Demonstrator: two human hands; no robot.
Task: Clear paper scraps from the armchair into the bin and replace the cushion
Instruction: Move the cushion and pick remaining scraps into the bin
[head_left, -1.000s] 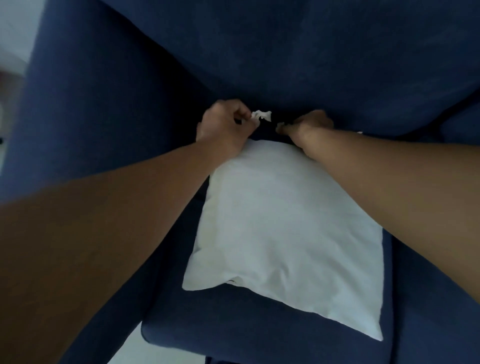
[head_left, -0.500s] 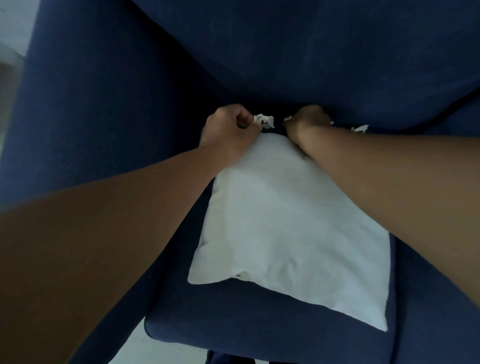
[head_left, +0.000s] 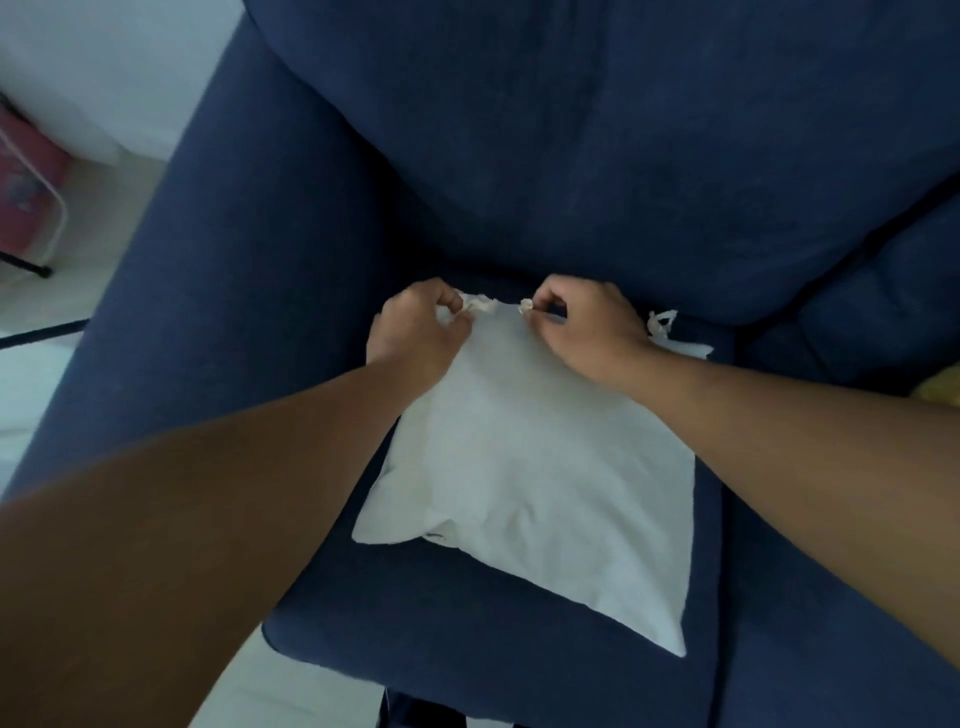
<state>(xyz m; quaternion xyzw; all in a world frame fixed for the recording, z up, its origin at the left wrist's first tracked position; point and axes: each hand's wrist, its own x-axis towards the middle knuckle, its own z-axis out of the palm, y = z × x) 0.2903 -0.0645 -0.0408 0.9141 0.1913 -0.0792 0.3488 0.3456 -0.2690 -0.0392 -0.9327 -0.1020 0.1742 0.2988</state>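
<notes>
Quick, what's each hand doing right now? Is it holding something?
Left hand: closed, fingers pinching a crumpled paper scrap at the cushion's top edge.
Right hand: closed, fingers pinching a smaller paper scrap.

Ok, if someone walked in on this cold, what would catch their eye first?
Probably the white cushion, bright against the dark blue armchair seat. Then the left hand and right hand at its far edge, each pinching a crumpled paper scrap. One more scrap lies loose beside the right wrist.
</notes>
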